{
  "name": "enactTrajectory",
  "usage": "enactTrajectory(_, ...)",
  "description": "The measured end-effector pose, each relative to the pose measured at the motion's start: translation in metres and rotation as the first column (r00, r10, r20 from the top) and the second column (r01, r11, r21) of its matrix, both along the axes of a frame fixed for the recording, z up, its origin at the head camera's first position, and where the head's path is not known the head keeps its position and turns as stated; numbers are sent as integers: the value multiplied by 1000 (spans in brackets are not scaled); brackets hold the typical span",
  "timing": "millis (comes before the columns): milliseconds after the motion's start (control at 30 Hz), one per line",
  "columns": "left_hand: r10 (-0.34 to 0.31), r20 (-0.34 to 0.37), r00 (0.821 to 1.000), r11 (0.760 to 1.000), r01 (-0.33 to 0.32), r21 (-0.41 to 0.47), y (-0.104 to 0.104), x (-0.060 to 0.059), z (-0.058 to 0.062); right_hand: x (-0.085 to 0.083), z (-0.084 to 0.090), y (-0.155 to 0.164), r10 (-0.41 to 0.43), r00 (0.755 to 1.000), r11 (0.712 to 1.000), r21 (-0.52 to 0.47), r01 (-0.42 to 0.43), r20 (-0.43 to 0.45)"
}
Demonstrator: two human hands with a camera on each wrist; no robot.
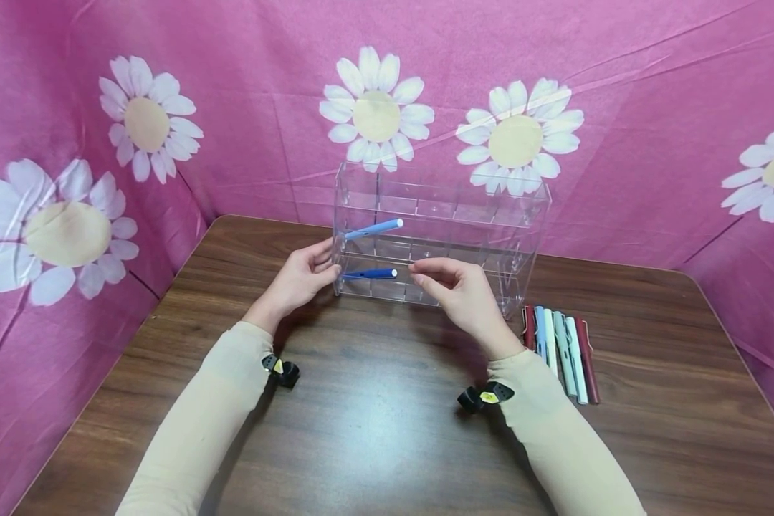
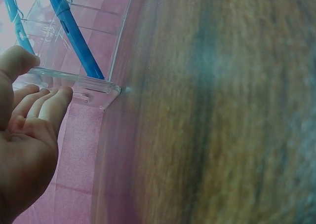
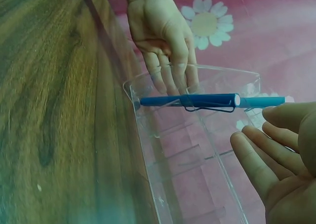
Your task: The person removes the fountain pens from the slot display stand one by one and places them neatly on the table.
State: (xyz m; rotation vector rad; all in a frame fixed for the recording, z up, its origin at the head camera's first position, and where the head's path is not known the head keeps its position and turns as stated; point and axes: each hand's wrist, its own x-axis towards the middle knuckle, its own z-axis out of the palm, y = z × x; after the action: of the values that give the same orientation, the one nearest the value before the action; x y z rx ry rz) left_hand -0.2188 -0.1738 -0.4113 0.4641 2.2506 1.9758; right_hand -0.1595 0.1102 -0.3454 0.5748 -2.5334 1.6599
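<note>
A clear acrylic pen rack with several compartments stands on the table. A light blue pen leans in a middle-tier compartment at its left end, and a dark blue pen in the tier below. My left hand holds the rack's left side wall between thumb and fingers. Just right of the dark blue pen's white-tipped end, my right hand hovers in front of the rack. Its thumb and fingers are apart and loosely bent, with nothing between them.
On the table to the right of the rack, several pens in dark red, light blue, pale green and white lie side by side. A pink cloth printed with white daisies hangs behind and at both sides.
</note>
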Motion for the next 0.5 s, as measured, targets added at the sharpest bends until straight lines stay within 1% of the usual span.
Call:
enactTrajectory(200, 2, 1, 1000, 1000, -2, 9, 0, 0, 0, -1, -2, -7, 6, 1000, 1000, -18, -6, -8)
enactTrajectory(400, 9, -13, 1000, 1000, -9, 2, 0, 0, -1, -3, -6, -13, 34, 999, 998, -62, -33, 5)
enactTrajectory(500, 5, -12, 1000, 1000, -4, 10, 0, 0, -2, -11, -21, -14, 36, 999, 996, -81, -35, 13)
